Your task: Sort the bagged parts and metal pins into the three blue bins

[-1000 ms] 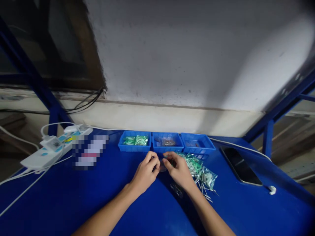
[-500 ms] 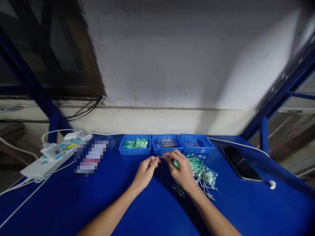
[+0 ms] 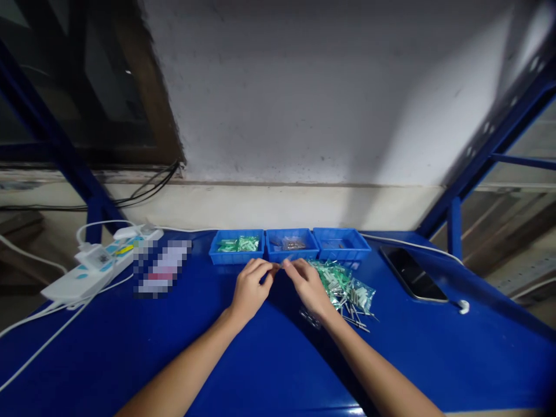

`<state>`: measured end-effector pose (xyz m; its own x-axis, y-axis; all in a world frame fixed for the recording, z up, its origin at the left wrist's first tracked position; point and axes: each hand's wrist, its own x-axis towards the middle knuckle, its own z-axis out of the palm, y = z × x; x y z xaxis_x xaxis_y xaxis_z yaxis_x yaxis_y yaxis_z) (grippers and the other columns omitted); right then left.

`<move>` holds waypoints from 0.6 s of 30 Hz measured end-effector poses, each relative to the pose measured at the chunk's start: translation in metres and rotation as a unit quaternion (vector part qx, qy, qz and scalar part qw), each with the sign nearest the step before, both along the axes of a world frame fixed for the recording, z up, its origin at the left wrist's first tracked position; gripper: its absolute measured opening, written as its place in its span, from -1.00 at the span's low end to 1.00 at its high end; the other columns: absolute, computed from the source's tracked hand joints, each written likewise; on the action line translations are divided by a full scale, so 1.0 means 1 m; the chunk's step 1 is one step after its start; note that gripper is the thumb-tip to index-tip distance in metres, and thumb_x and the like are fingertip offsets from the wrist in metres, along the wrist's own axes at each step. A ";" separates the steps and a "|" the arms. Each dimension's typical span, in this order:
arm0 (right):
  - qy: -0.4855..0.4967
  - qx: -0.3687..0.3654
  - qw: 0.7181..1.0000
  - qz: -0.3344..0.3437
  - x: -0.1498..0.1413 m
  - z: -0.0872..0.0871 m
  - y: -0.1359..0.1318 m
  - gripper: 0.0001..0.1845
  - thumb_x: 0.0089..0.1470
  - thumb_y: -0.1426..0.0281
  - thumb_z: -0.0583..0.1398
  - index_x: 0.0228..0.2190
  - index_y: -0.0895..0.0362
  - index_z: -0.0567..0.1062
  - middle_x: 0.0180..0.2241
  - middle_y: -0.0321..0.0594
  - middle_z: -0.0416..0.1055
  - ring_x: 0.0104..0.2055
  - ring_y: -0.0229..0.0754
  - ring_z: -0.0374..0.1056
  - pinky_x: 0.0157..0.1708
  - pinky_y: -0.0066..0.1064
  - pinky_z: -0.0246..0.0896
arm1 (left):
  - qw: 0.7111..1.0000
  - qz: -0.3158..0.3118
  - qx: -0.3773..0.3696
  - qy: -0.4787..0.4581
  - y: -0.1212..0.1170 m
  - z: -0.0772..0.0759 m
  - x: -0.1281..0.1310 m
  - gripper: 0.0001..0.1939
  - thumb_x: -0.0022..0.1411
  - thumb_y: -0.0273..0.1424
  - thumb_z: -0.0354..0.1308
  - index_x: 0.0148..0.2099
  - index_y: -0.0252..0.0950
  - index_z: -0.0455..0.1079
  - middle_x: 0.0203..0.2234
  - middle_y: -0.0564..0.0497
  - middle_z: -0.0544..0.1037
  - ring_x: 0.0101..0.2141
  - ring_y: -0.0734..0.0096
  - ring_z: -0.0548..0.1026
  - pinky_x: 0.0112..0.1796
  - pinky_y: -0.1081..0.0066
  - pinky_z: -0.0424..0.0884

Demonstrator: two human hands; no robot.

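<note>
Above the blue table, my left hand (image 3: 252, 288) and my right hand (image 3: 306, 284) face each other with fingertips pinched. Between them is a small clear plastic bag (image 3: 282, 264), mostly hidden by the fingers. Beside and partly behind my right hand lies a pile of green plastic wall plugs (image 3: 333, 277) with metal screws (image 3: 354, 315). A filled clear bag (image 3: 362, 294) rests on the pile's right side. More clear plastic (image 3: 309, 317) lies under my right wrist.
Along the back stand a blue bin with green packets (image 3: 237, 259), a blue bin with metal pieces (image 3: 292, 255) and a blue bin with few items (image 3: 343, 253). A phone (image 3: 414, 275) and white earbud (image 3: 464, 307) lie right. A power strip (image 3: 99, 263) with cables lies left.
The view has shifted slightly. My hands have turned, with the fingertips still close together at the clear bag. A green piece seen in my right hand before is now out of sight.
</note>
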<state>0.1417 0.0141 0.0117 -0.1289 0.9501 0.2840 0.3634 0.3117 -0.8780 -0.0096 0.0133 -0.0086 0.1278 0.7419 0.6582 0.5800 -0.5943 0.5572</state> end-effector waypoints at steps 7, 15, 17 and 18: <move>-0.019 0.101 0.994 -0.023 0.004 -0.001 0.002 -0.71 0.13 0.33 0.05 -0.29 0.16 0.55 -0.46 -0.23 0.36 -0.46 -0.25 0.23 -0.43 -0.43 0.10 | 0.999 0.044 -0.014 -0.016 -0.007 0.008 0.003 -0.80 0.22 -0.35 0.06 -0.17 -0.23 0.46 -0.30 -0.03 0.40 -0.21 0.33 0.38 -0.13 0.32 0.30; -0.062 0.179 0.982 0.020 0.002 -0.009 0.003 -0.70 0.08 0.49 0.07 -0.22 0.07 0.55 -0.40 -0.19 0.35 -0.34 -0.19 0.28 -0.29 -0.36 0.20 | 0.945 -0.006 -0.252 -0.208 -0.007 0.012 0.004 -0.64 0.21 -0.15 -0.02 -0.32 -0.33 0.42 -0.47 -0.01 0.52 -0.36 0.34 0.47 -0.29 0.39 0.36; -0.079 0.184 0.980 0.017 0.003 -0.011 0.004 -0.65 0.05 0.53 0.05 -0.22 0.06 0.55 -0.38 -0.17 0.33 -0.32 -0.18 0.28 -0.27 -0.34 0.21 | 0.944 -0.023 -0.261 -0.199 -0.006 0.010 0.004 -0.72 0.17 -0.21 0.04 -0.29 -0.33 0.41 -0.45 -0.01 0.53 -0.38 0.35 0.48 -0.32 0.40 0.36; -0.084 0.182 0.980 0.014 0.004 -0.011 0.005 -0.63 0.02 0.55 0.05 -0.21 0.06 0.55 -0.36 -0.17 0.32 -0.30 -0.17 0.28 -0.25 -0.33 0.21 | 0.950 -0.022 -0.250 -0.184 -0.006 0.009 0.005 -0.76 0.16 -0.26 0.06 -0.27 -0.32 0.41 -0.44 -0.01 0.53 -0.39 0.36 0.48 -0.33 0.40 0.37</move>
